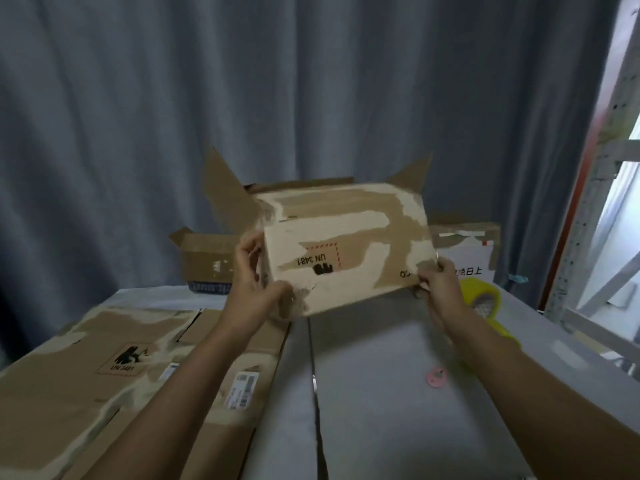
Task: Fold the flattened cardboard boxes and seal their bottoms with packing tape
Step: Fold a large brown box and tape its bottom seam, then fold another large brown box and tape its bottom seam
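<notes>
**Box held up in both hands**

Left hand (258,282) curled round the near left corner of the box (346,244), thumb on the printed face, fingers behind. Right hand (438,278) pinching the lower right corner. Box raised above the grey surface (374,341), tilted, flaps splayed out behind. Fingertips of both hands hidden by cardboard. Yellow tape (483,299) partly hidden behind right wrist. Flat boxes (104,368) stacked at left, cut off by frame. Both forearms stretched forward.

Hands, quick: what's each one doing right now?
Left hand: grips the box at its left corner.
Right hand: pinches the box's lower right corner.
</notes>
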